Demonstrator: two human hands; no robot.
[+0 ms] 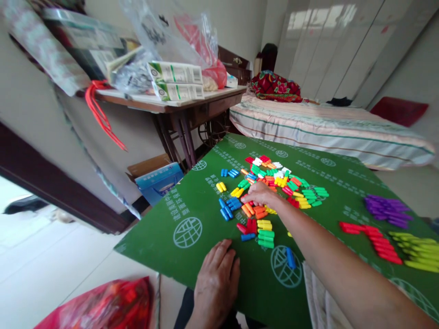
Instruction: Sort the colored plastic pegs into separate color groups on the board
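Note:
My right hand (261, 194) reaches out over a spread of small cylindrical plastic pieces in several colours. Its fingers are drawn together among orange pieces (247, 210) and blue pieces (234, 204); whatever the fingertips hold is hidden. My left hand (218, 273) lies palm down on the near edge of the green board (147, 237), fingers stretched out, holding nothing. Just beyond it are a single blue piece (248, 237), red pieces (251, 225) and a short row of green pieces (266, 238). Another blue piece (291, 258) lies below my right forearm.
On the right of the board lie purple pieces (387, 210), red pieces (380, 244) and yellow-green pieces (416, 251). A side table (164, 107) with boxes and bags stands at the back left, a bed (308, 123) behind. A red bag (109, 304) sits on the floor.

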